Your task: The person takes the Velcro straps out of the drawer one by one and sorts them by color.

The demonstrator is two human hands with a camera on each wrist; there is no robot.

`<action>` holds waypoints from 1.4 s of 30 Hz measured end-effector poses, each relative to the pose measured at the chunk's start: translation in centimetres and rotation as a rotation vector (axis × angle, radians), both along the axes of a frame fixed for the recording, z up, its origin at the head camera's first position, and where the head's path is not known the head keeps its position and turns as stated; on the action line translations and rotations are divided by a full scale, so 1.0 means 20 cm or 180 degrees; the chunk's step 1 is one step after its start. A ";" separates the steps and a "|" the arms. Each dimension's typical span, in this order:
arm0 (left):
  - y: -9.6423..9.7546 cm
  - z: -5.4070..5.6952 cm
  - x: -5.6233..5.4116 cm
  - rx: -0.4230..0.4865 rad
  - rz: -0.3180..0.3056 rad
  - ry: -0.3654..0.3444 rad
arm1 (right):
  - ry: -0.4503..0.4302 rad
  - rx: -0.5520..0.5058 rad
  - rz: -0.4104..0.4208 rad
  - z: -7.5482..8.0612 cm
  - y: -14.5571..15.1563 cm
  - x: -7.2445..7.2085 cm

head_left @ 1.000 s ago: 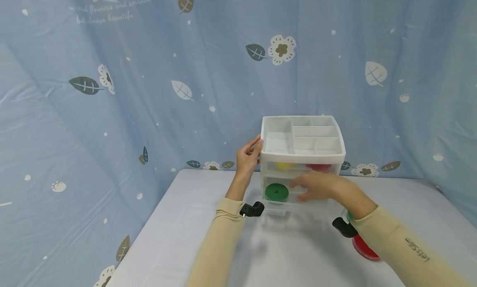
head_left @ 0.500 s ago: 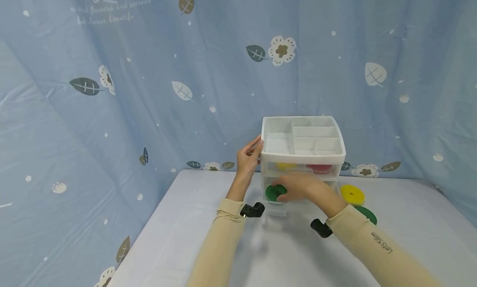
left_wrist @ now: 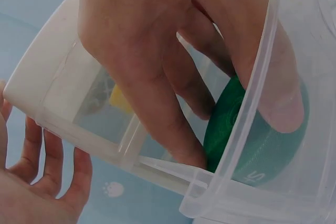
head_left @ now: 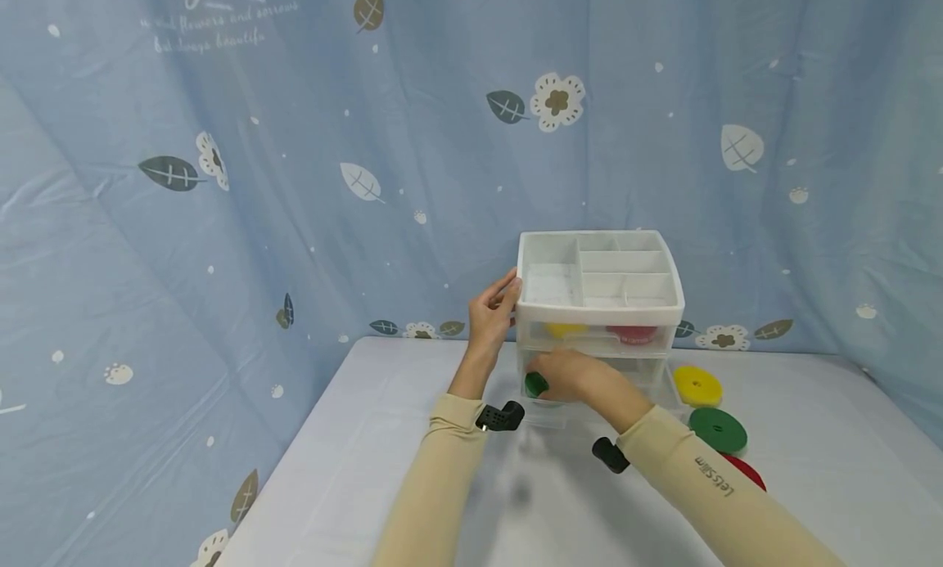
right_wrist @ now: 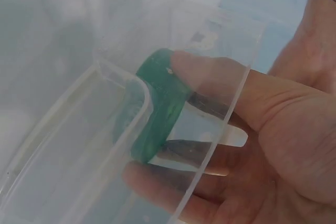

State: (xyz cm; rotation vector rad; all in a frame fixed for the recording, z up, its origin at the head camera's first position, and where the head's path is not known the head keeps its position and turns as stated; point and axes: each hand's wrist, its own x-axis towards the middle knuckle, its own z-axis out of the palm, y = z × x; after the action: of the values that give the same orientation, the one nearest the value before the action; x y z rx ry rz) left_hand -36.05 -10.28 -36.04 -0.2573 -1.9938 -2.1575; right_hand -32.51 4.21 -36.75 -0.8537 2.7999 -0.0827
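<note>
A white tabletop drawer unit [head_left: 600, 315] with a compartmented top stands at the back of the table; its lower clear drawer [head_left: 669, 393] is pulled out. My right hand [head_left: 569, 375] reaches into that drawer and grips a green disc [head_left: 536, 384], which stands tilted. In the right wrist view, the thumb and fingers pinch the green disc [right_wrist: 163, 95] from opposite edges, seen through the clear plastic. My left hand [head_left: 489, 321] touches the unit's left side near the top rim, with fingers [left_wrist: 52, 153] extended along it in the left wrist view.
Right of the unit, a yellow disc [head_left: 697, 385], another green disc [head_left: 718, 430] and a red disc [head_left: 746, 470] lie in a row on the white table [head_left: 412, 469]. Yellow [head_left: 566, 330] and red pieces [head_left: 632, 335] show through the upper drawer. A blue curtain [head_left: 442, 141] hangs behind.
My right hand has moved left across the lower drawer and taken hold of the green disc, which now tilts. The discs on the right have come into view. The left hand stays put.
</note>
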 end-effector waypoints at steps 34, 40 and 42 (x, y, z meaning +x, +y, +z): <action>0.00 0.00 0.00 -0.0105 0.0018 -0.0026 | -0.0003 -0.0458 -0.0104 -0.06 0.04 -0.01; 0.00 0.00 0.00 -0.0101 -0.0028 -0.0050 | 0.0038 -0.0477 -0.0020 -0.05 0.06 0.00; 0.00 0.00 0.00 -0.0094 -0.0038 -0.0050 | 0.0052 -0.0473 -0.0014 -0.05 0.07 0.00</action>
State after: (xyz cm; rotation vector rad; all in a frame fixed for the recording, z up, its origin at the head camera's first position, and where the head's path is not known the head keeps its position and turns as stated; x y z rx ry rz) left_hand -36.12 -10.35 -36.07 -0.2581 -2.0392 -2.1452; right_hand -32.52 5.68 -37.69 -0.8844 2.8392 -0.2891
